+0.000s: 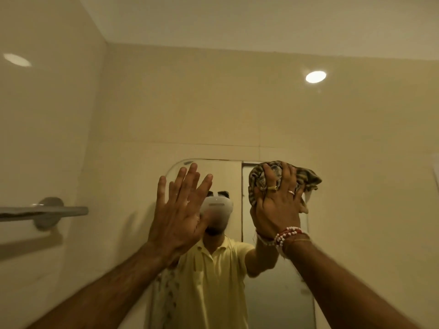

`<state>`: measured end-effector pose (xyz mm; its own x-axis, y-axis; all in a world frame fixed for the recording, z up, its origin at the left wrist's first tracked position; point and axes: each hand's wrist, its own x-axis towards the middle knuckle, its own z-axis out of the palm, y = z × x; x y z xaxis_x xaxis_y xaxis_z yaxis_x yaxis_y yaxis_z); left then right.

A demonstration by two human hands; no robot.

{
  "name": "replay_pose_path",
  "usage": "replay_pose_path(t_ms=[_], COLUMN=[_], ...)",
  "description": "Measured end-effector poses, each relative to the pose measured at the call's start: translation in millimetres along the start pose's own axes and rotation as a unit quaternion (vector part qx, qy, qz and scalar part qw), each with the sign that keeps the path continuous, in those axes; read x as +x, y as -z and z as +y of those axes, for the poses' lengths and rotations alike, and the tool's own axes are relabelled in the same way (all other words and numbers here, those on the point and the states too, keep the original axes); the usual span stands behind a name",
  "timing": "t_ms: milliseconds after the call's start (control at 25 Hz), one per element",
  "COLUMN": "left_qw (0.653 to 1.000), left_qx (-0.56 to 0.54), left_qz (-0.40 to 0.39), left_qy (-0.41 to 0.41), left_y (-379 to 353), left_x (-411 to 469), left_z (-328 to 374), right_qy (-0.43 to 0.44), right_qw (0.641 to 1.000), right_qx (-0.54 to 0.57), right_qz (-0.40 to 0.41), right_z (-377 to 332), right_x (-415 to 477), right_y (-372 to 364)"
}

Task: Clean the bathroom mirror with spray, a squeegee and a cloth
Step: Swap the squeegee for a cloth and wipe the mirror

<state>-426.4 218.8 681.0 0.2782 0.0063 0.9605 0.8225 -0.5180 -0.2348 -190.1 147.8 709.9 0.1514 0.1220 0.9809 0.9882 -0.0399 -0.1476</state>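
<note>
The bathroom mirror (225,176) hangs on the tiled wall straight ahead, its rounded top edge at mid-height. My right hand (276,205) presses a bunched brown striped cloth (306,178) against the glass near the mirror's top right corner. My left hand (177,210) is flat with fingers spread, palm on or very close to the glass at the mirror's upper left. Its reflection shows right behind it. No spray bottle or squeegee is in view.
A grey metal towel bar (45,211) sticks out from the left wall at hand height. The mirror reflects a person in a yellow shirt and a door behind. A round ceiling light (315,77) glows above right.
</note>
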Motion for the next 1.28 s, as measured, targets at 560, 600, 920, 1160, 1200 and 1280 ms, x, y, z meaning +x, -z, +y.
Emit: replay_pose_path(t_ms=[560, 600, 920, 1160, 1200, 1280], left_qw=[0.993, 0.992, 0.991, 0.975, 0.971, 0.965], left_qx=[-0.060, -0.075, -0.088, -0.079, -0.082, -0.083], left_qz=[-0.020, -0.027, -0.077, -0.157, -0.171, -0.194], left_qy=[0.102, 0.096, 0.069, 0.135, 0.145, 0.155], left_y=[35, 36, 37, 36, 37, 36], left_x=[-35, -46, -178, -287, -301, -317], left_z=[-88, -85, -61, -35, -29, -15], right_qy=[0.126, 0.137, 0.201, 0.235, 0.238, 0.246], right_qw=[0.987, 0.985, 0.970, 0.950, 0.946, 0.942], right_qx=[0.001, -0.005, 0.002, -0.029, -0.035, -0.040], right_qz=[-0.097, -0.102, -0.140, -0.204, -0.216, -0.224], right_z=[-174, -174, -152, -127, -125, -119], right_x=[-5, -18, -190, -326, -338, -353], right_y=[-66, -68, -79, -80, -80, -78])
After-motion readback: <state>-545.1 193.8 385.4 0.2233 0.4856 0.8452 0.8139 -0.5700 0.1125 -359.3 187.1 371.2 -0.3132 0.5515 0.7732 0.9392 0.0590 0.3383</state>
